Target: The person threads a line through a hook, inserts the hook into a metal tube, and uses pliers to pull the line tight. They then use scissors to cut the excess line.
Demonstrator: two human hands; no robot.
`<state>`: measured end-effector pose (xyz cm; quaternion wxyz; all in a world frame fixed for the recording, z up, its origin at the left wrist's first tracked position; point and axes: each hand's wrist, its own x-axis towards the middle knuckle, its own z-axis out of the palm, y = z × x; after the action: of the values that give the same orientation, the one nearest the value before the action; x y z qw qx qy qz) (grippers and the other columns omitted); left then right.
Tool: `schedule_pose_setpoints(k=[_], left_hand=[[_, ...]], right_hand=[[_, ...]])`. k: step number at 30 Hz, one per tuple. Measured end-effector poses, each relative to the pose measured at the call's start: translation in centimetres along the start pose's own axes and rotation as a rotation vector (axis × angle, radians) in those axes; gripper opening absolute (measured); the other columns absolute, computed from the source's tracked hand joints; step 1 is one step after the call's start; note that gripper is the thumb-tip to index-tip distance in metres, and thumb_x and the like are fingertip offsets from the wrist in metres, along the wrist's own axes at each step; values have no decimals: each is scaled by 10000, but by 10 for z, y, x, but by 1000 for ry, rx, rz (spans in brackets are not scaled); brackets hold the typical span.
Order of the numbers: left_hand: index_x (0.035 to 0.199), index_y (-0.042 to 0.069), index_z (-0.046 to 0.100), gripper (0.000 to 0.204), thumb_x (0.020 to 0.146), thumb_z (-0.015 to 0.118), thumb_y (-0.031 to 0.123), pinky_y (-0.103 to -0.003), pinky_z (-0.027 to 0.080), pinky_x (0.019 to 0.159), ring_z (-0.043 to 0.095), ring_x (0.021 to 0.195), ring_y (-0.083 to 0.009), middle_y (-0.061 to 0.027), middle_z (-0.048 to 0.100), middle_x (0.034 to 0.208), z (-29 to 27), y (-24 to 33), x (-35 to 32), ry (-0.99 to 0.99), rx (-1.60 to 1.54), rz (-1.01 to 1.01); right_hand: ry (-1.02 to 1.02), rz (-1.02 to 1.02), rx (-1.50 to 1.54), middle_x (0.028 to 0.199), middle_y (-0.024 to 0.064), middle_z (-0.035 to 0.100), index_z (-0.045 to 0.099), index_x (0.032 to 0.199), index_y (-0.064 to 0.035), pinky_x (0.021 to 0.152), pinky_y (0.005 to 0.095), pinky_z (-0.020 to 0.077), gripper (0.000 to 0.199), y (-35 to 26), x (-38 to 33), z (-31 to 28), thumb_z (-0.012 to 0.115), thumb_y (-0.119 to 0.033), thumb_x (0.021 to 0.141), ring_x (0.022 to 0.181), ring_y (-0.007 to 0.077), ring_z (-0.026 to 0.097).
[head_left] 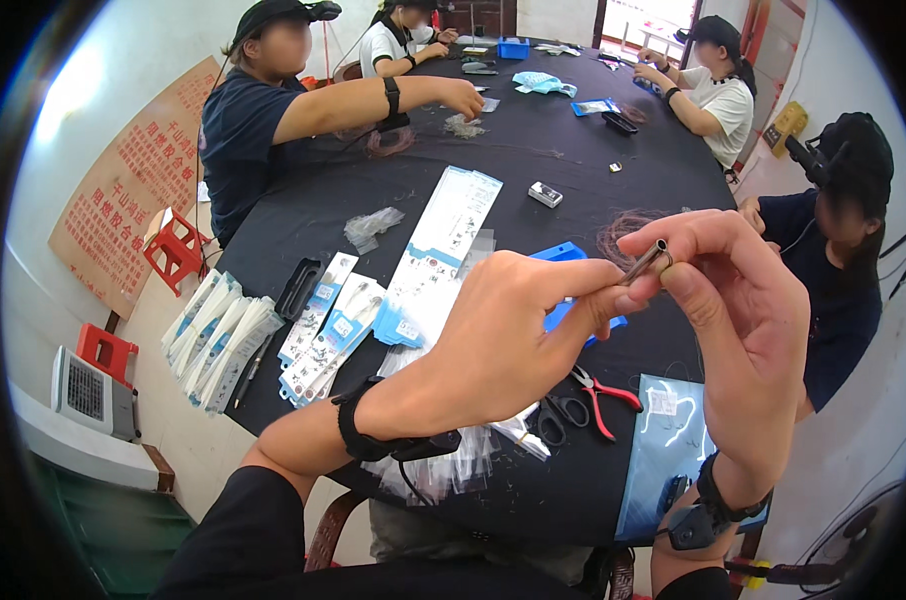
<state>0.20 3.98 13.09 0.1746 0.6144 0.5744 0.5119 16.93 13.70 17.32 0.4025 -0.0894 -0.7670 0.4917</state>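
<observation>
Raised above the table, my left hand [503,320] is closed, pinching a thin metal tube [643,264] between thumb and forefinger. The tube points up to the right, with its round open end showing. My right hand [748,310] meets it there, its thumb and forefinger pinched on a small brass-coloured ring [668,262] beside the tube's end. I cannot tell whether the ring touches the tube. Below the hands lie red-handled pliers [609,405] and dark-handled scissors [563,418]. A blue plastic tray [561,252] is partly hidden behind my left hand.
On the black-covered table [513,160] lie white-and-blue cards [441,225], bundled packets [218,335], clear plastic sleeves [443,465], a blue plastic folder [658,450] and a small box [545,194]. Reddish thin wire [623,232] is coiled behind my right hand. Several other people sit around the table.
</observation>
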Motion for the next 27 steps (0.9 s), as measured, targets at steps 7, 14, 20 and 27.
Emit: schedule_pose_setpoints(k=[7,14,20,27], left_hand=[[1061,-29,763,239,1072,650,181,-280,534,607,694,687,-111,-114,766,791,0,-2,1,4,53,29],[1017,116,806,170,1029,682,231,-411,516,583,707,634,-314,-94,714,710,8,0,-2,91,98,110],[1016,121,809,172,1025,693,247,-407,512,571,700,617,-317,-89,712,702,7,-2,-1,77,64,66],[998,120,809,186,1035,684,252,-403,504,561,694,603,-307,-87,705,690,5,-3,1,78,75,49]], right_hand=[[3,13,-33,1058,136,711,638,1063,37,882,275,546,147,1,2,-1,613,-105,1086,882,117,685],[-7,34,-3,1015,131,704,620,1076,30,842,265,546,182,1,2,-4,616,-151,1098,835,119,676],[4,10,-41,1032,129,693,616,1083,28,851,272,551,165,2,2,-4,616,-137,1094,853,124,678],[-31,-7,-48,1068,130,668,617,1073,40,872,288,555,98,4,3,-4,611,-57,1072,892,134,684]])
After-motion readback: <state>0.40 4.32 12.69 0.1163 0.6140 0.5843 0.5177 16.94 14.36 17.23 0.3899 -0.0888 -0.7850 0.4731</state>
